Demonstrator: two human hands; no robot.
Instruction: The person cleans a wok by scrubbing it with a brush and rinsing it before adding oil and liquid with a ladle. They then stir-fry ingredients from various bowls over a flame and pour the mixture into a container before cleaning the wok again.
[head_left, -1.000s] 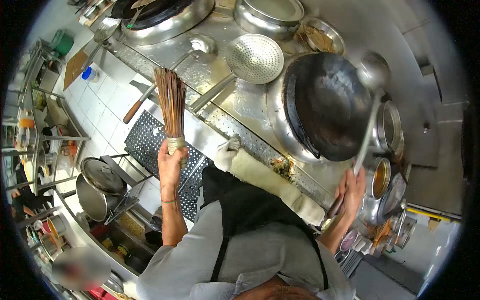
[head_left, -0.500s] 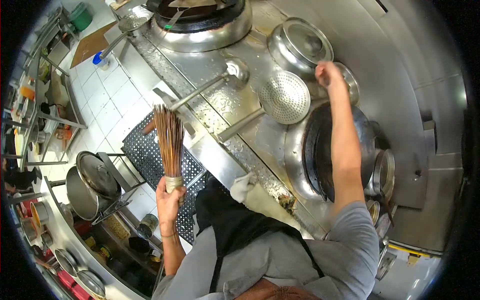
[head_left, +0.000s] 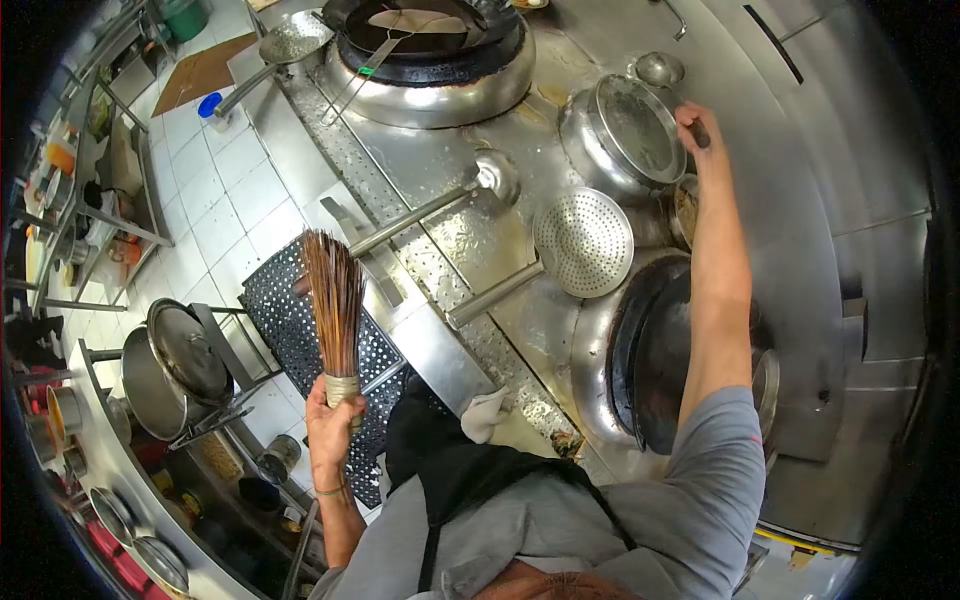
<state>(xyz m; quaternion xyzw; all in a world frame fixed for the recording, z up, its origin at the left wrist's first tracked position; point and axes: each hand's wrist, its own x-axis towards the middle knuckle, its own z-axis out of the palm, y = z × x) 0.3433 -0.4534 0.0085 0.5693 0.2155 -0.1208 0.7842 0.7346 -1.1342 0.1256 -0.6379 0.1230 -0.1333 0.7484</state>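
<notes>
My left hand (head_left: 332,420) is closed around the bound base of a bamboo wok brush (head_left: 335,300), whose brown bristles point up and away from me. My right hand (head_left: 702,135) reaches far forward, its fingers wrapped around a ladle (head_left: 660,68). The ladle's bowl is beyond the hand, and the dark end of its handle shows at the fist. Beside that hand stands a steel pot (head_left: 590,145) with a round rimmed vessel or strainer (head_left: 640,130) tilted on it. A perforated skimmer (head_left: 583,243) lies nearer on the steel counter.
A dark wok (head_left: 665,370) sits on the near burner, partly behind my right arm. Another wok (head_left: 420,35) stands at the far burner. A second ladle (head_left: 497,175) lies across the counter. A white cloth (head_left: 484,415) hangs at the counter edge. On the left stands a large pot (head_left: 160,385).
My right hand has moved forward with the ladle, whose bowl has left the rimmed vessel and is now beyond it. My left hand still holds the brush. The camera view has shifted.
</notes>
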